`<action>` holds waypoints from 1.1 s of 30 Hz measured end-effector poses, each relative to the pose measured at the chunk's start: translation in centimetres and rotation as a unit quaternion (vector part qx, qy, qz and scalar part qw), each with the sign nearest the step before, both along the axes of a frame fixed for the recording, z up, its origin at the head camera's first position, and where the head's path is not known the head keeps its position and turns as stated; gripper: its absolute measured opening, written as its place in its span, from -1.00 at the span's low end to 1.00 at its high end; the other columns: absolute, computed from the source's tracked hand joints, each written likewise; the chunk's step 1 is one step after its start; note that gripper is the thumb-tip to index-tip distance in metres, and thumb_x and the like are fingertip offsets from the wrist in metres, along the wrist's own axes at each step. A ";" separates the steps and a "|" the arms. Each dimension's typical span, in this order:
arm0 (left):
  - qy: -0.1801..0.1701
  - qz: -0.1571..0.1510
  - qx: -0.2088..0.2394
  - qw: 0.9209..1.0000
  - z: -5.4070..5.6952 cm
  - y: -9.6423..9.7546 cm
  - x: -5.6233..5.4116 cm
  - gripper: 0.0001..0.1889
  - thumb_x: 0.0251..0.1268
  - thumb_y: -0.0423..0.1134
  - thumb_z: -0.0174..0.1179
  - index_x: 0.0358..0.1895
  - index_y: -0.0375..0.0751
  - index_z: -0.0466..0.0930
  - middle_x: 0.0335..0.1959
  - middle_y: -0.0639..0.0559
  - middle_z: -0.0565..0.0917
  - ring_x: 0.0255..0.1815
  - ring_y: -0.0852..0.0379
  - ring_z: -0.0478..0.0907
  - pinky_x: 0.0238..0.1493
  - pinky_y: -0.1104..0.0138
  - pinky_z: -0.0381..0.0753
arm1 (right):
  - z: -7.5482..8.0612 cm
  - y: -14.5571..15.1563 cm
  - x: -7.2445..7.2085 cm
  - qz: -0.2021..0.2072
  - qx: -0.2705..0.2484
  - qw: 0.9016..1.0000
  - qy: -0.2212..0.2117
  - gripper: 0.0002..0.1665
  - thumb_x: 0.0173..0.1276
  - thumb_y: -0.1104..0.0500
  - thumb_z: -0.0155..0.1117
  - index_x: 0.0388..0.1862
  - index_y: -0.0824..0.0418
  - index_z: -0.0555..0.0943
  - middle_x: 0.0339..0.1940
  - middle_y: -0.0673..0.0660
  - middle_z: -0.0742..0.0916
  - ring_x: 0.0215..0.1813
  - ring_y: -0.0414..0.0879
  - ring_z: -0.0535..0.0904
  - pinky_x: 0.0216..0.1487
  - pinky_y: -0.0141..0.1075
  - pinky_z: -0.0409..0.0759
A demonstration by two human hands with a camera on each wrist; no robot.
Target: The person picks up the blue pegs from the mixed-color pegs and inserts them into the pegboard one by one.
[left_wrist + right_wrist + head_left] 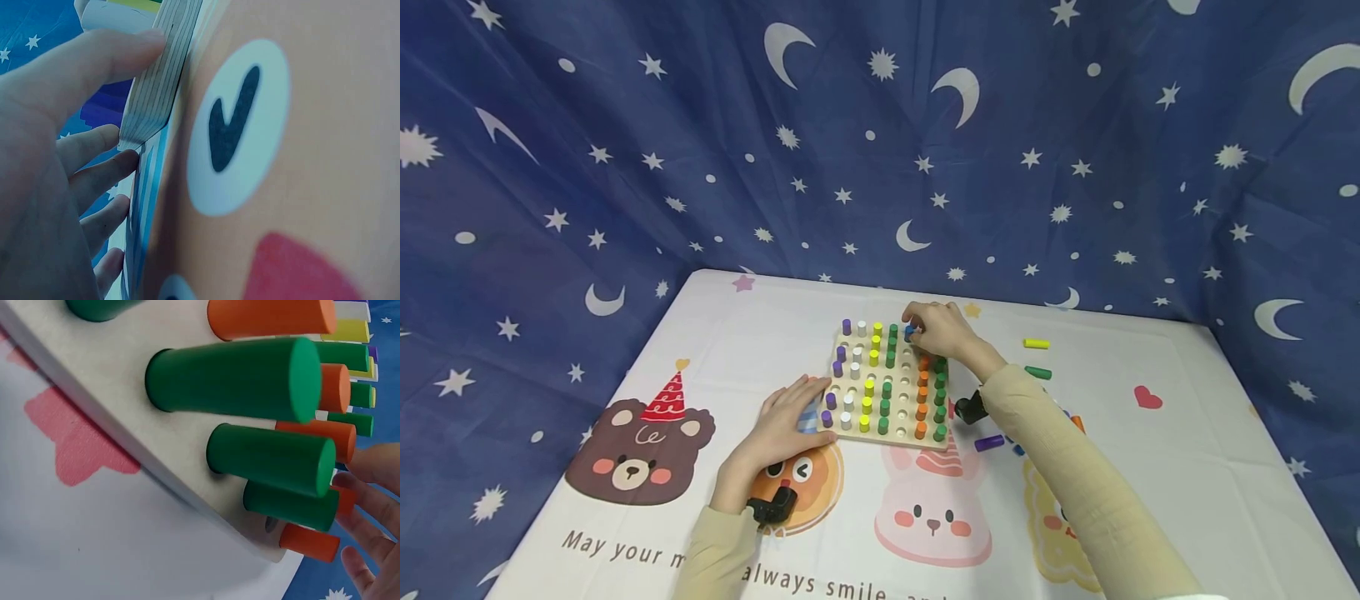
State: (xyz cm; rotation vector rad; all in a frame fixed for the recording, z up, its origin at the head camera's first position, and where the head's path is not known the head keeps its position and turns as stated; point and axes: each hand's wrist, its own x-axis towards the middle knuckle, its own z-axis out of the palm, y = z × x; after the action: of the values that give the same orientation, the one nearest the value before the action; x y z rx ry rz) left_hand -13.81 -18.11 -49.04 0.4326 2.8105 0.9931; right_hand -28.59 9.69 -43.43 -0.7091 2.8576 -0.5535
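A wooden pegboard (895, 441) lies on the table with columns of purple, white, yellow, green and orange pegs standing in it. At its far edge my right hand (945, 330) pinches a blue peg (909, 333) over the column of holes between the green and orange pegs. My left hand (781, 427) rests at the near left corner, fingers extended along the left side and thumb at the front edge. In the left wrist view the thumb (134, 53) touches the board's layered edge (159, 81). Green pegs (237, 378) fill the right wrist view; its fingers show behind orange ones.
Right of the board lie a loose yellow peg (1037, 343), a green peg (1038, 372), a purple peg (989, 443) and an orange peg (1078, 423), some partly behind the right sleeve (1067, 467). A blue curtain (850, 150) hangs behind the table.
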 end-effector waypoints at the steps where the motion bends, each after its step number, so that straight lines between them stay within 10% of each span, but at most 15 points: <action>1: 0.000 0.000 0.000 1.000 0.0 0.0 0.0 -0.12 0.05 0.11 0.34 0.47 -0.02 0.19 0.48 -0.13 0.27 0.57 -0.15 0.01 0.45 -0.21 -0.07 | 0.1 0.1 0.0 0.000 -0.004 1.000 0.000 -0.66 0.27 0.22 0.25 0.04 0.12 0.59 -0.11 0.10 0.75 -0.02 0.02 0.61 0.17 -0.02 0.36; 33: -0.004 -0.003 0.001 1.000 0.4 0.1 0.2 -0.11 0.07 0.08 0.35 0.48 -0.06 0.18 0.48 -0.16 0.26 0.57 -0.17 0.01 0.45 -0.21 -0.07 | 1.4 7.1 4.8 -0.024 -0.114 0.993 0.013 -0.61 0.31 0.21 0.27 0.13 0.18 0.57 0.07 0.15 0.69 0.17 0.09 0.56 0.25 0.08 0.47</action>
State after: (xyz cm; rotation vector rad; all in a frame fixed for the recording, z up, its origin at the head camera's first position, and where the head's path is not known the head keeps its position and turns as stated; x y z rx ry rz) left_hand -13.61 -18.02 -48.61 0.4349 2.7999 0.9930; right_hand -23.74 16.80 -42.00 -0.6840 2.8706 -0.8943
